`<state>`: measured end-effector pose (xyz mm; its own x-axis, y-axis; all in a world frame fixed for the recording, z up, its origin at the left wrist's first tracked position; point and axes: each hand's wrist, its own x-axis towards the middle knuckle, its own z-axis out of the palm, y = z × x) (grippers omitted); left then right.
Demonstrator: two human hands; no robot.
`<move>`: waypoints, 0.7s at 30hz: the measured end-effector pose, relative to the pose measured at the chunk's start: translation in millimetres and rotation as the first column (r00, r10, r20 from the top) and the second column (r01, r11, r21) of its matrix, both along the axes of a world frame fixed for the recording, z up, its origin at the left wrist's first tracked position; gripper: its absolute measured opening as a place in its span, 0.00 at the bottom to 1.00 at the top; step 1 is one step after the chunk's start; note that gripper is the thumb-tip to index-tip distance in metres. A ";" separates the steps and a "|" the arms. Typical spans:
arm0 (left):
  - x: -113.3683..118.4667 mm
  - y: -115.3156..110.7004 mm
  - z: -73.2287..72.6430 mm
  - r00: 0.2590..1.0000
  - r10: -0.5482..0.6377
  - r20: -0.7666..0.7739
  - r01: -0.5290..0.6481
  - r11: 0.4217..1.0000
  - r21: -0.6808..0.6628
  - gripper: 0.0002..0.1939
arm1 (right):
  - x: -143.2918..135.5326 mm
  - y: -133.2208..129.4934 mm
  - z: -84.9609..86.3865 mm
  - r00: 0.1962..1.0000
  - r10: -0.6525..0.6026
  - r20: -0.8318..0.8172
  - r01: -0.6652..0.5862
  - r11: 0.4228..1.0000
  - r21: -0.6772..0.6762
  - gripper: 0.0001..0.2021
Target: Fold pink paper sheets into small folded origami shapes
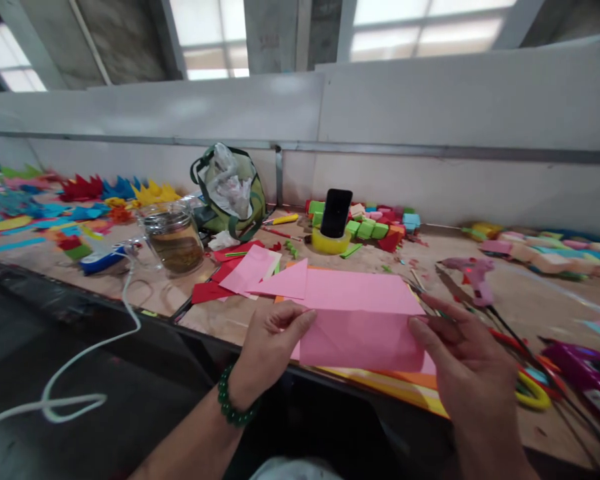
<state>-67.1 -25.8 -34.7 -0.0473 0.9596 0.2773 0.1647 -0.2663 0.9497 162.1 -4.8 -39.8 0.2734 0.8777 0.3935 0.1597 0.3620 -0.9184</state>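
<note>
A pink sheet of paper (363,340) is stretched between my two hands just over the table's front edge. My left hand (275,340), with a green bead bracelet (236,400) on its wrist, pinches the sheet's left side between thumb and fingers. On the right side, my right hand (473,360) grips it with the thumb in front and fingers behind. Beneath lie more pink paper (357,288) and a stack of yellow and orange sheets (400,387). Left of it are pink cut pieces (285,281) and red scraps (207,293).
A glass jar (173,240) and a green bag (253,193) stand at the left. Behind the paper, a phone (336,212) leans in a yellow tape roll (330,243). To the right are a pink glue gun (475,273), yellow-handled scissors (533,392) and a purple tool (585,373).
</note>
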 end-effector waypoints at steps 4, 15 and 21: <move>-1.0 6.5 -2.0 0.990 0.017 -0.140 -0.013 1.000 0.025 0.17 | 2.6 10.2 -6.3 0.996 0.024 0.083 -0.022 1.000 -0.018 0.20; 11.7 58.2 -14.0 0.318 0.072 -0.946 -0.003 0.997 0.075 0.10 | -1.0 36.5 -27.5 0.692 -0.013 0.722 0.056 0.998 -0.036 0.19; 20.4 57.7 -13.2 0.225 0.059 -0.973 0.329 0.935 0.133 0.10 | -7.9 34.3 -33.8 0.555 0.024 0.832 0.032 0.998 -0.050 0.19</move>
